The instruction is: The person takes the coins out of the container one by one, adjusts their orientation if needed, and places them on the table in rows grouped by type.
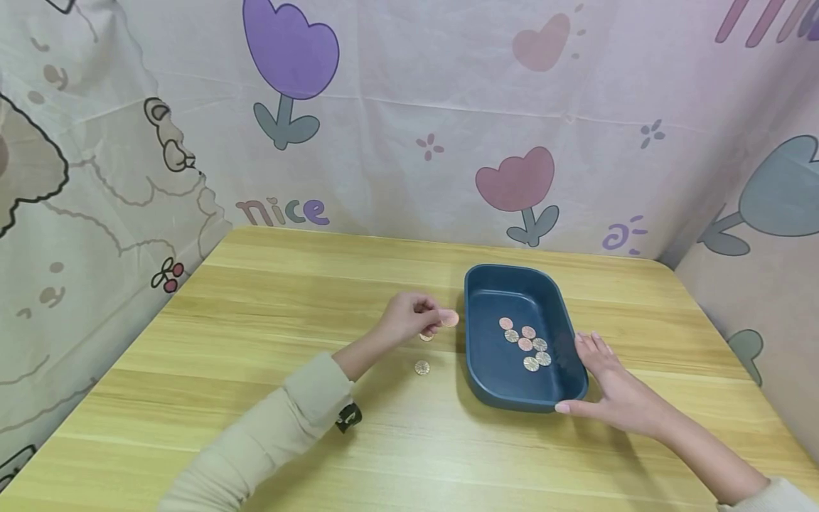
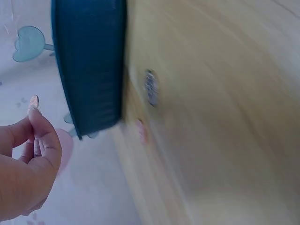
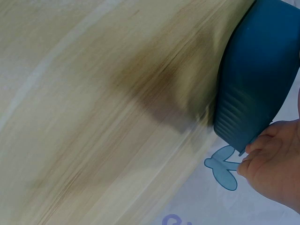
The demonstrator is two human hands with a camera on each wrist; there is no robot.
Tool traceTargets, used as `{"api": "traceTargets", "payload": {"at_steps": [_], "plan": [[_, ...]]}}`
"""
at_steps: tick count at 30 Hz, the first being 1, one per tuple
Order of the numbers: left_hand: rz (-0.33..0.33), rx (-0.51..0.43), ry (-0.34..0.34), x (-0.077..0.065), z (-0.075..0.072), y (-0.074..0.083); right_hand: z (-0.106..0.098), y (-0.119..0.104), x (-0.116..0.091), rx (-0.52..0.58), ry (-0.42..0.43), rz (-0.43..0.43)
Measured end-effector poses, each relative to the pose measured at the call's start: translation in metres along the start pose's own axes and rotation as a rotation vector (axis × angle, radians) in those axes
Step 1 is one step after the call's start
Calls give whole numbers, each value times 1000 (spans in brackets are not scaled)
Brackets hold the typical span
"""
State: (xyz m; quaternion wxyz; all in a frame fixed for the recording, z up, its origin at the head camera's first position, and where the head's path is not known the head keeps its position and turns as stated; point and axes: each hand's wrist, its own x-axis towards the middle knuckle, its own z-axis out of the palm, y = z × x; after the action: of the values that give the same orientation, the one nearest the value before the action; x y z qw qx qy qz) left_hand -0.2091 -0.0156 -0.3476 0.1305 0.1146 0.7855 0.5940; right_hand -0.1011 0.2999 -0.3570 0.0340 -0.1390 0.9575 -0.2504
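My left hand [image 1: 409,315] pinches a copper-coloured coin [image 1: 451,318] between thumb and fingertips, just left of the blue tray [image 1: 493,373]. The same pinched coin [image 2: 34,101] appears edge-on in the left wrist view. Several copper and silvery coins [image 1: 525,344] lie flat inside the tray, mostly toward its right side. On the table below my left hand is a silvery coin [image 1: 422,368], and another coin [image 1: 426,337] is partly hidden under the fingers. My right hand [image 1: 617,395] rests against the tray's right side, fingers extended along the wall and thumb at the near right corner.
The wooden table [image 1: 269,320] has its far edge against a printed cloth backdrop [image 1: 397,92] with flowers. Cloth also hangs along both sides. A small black object [image 1: 348,417] shows at the left sleeve cuff.
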Motion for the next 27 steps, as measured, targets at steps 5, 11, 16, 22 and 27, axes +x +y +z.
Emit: {"api": "traceTargets", "payload": {"at_steps": [5,11,16,22,27], "plan": [[-3,56,36,0,-12,-12,-1,0,0,11,-7,1],[3,128,77,0,-26,-27,0,0,0,6,-4,6],[4,201,111,0,-36,-40,1,0,0,2,0,5],[-25,280,102,1,-44,-55,2,0,-1,5,-1,17],[-128,358,116,5,-47,-58,2,0,-1,12,-1,15]]}}
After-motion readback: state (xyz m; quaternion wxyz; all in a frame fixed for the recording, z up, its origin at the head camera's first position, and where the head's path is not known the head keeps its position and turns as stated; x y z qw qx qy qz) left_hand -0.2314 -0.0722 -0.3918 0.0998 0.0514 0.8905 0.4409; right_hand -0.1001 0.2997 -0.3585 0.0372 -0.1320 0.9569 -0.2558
